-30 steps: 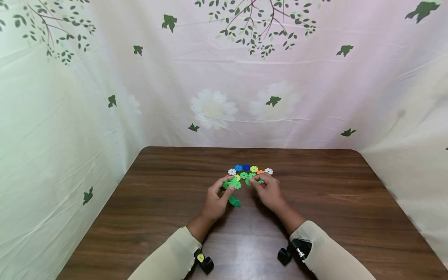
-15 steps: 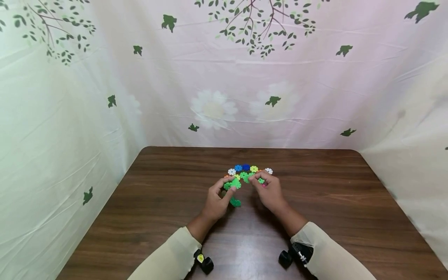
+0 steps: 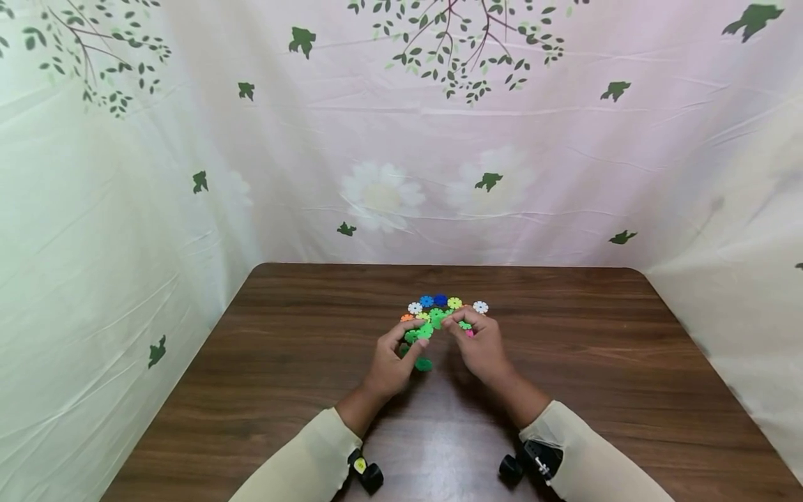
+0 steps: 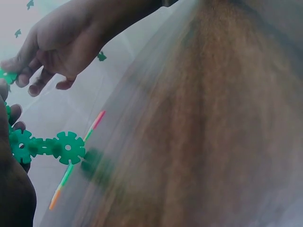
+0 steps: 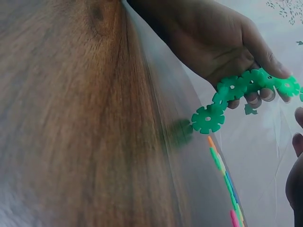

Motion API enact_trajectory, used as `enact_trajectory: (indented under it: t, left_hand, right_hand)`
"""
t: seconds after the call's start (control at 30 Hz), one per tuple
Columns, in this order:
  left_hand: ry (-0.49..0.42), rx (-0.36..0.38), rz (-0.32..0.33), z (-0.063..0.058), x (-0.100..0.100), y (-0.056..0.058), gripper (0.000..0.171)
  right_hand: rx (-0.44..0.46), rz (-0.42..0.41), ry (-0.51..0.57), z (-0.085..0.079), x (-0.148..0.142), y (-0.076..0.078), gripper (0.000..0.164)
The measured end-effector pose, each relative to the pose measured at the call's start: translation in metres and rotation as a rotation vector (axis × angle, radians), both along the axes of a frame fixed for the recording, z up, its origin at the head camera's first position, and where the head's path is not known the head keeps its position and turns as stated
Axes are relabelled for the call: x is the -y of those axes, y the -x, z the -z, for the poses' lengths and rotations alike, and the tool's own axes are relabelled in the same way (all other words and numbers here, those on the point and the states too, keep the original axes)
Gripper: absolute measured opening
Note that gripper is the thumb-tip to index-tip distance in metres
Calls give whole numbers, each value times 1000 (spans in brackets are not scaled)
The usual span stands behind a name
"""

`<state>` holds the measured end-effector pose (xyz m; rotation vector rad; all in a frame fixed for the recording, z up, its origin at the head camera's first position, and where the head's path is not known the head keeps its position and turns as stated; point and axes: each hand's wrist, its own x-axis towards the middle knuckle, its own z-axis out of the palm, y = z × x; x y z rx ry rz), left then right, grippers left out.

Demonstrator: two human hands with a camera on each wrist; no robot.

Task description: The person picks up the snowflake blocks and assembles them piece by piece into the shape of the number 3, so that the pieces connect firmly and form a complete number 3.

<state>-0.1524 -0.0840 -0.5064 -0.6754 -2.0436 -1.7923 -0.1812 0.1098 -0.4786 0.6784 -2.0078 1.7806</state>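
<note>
My left hand [image 3: 390, 364] pinches a chain of green snowflake discs [image 5: 232, 88] between thumb and fingers. The chain's lower end [image 4: 68, 147] hangs down over the table in the left wrist view. Facing it, my right hand [image 3: 482, 343] pinches a green snowflake disc [image 4: 7, 76] between thumb and fingertips. This disc is right at the upper end of the chain; whether the two are joined I cannot tell. In the right wrist view the left hand [image 5: 213, 47] holds the chain, while the right hand shows only as dark fingers at the right edge.
More snowflake discs lie on the brown table [image 3: 301, 335] just beyond my hands: a white disc [image 3: 480, 307], a dark blue disc [image 3: 440, 300], a yellow disc [image 3: 454, 302] and an orange disc [image 3: 407, 318]. Some are partly hidden by the right hand. A patterned curtain [image 3: 414, 139] hangs behind.
My right hand has moved slightly left, bringing its fingertips nearer the green chain. The left hand has shifted a little to the right with the chain.
</note>
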Motion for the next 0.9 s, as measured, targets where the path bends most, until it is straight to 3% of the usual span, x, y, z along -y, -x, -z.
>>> enact_trajectory:
  t: [0.2, 0.57, 0.9]
  left_hand:
    - [21, 13, -6, 1, -1, 0, 33]
    - [32, -59, -3, 0, -2, 1, 30]
    - [77, -86, -11, 0, 0, 0, 34]
  right_hand:
    - [-10, -8, 1, 2, 0, -1, 7]
    - [4, -5, -27, 4, 2, -8, 7]
    - [-23, -7, 40, 10, 9, -9, 5]
